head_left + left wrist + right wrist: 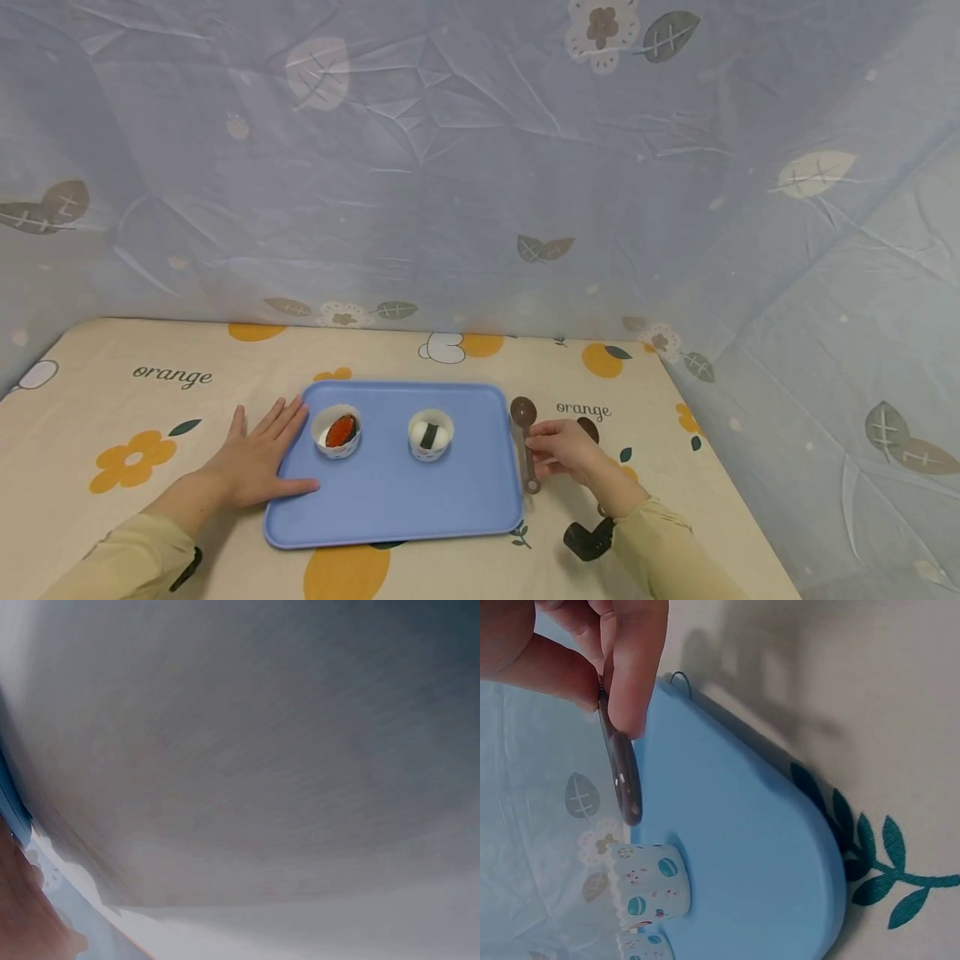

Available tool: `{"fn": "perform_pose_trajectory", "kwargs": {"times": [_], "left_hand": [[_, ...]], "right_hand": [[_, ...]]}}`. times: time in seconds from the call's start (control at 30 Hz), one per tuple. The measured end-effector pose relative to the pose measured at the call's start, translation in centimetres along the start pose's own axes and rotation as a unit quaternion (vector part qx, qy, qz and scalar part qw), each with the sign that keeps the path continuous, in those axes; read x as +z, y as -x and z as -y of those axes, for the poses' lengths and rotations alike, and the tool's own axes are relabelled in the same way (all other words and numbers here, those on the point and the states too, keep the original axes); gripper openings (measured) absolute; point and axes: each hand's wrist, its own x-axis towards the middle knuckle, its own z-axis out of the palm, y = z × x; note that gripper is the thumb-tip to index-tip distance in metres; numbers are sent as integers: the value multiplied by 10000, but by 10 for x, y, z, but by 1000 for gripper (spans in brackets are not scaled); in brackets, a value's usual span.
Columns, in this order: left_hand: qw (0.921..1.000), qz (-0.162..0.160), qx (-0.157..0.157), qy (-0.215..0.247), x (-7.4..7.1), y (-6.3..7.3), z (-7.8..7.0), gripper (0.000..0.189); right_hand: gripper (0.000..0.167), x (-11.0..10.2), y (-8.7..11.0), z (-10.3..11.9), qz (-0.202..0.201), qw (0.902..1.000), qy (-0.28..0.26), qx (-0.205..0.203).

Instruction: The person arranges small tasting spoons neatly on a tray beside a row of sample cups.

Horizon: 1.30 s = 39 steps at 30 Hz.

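Pale khaki-yellow sleeves (667, 546) end at the wrists; left hand (258, 458) and right hand (567, 452) are bare. A blocky black device (587, 542) shows at the right cuff (633, 521), beside the tray (397, 504)'s lower right corner; a thin black piece (187, 569) edges the left cuff (167, 542).

Brown spoon (523, 412), plain blue tray (405, 508), 2 white cups (651, 883) with teal motifs, orange-flowered cream cloth (75, 408).
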Motion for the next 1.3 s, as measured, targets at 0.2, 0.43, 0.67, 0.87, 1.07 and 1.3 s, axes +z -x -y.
{"fn": "perform_pose_trajectory", "kwargs": {"times": [0.2,0.43,0.67,0.87,1.07,1.3], "left_hand": [[10000,-5,-12,-62,1,0,1,111],[10000,-51,16,16,1,0,1,111],[10000,-57,30,39,4,0,3,112],[9999,-72,42,61,4,0,3,111],[10000,-30,40,44,6,0,5,112],[10000,-40,22,2,5,-1,4,112]], "right_hand": [[23,0,1,5,34,10000,-66,6],[25,2,1,10,61,10000,-11,-14],[24,4,1,15,109,9999,-27,-27],[26,7,3,21,264,9996,-61,-105],[29,11,3,28,374,9991,-90,-171],[27,16,5,36,358,9991,-99,-226]]}}
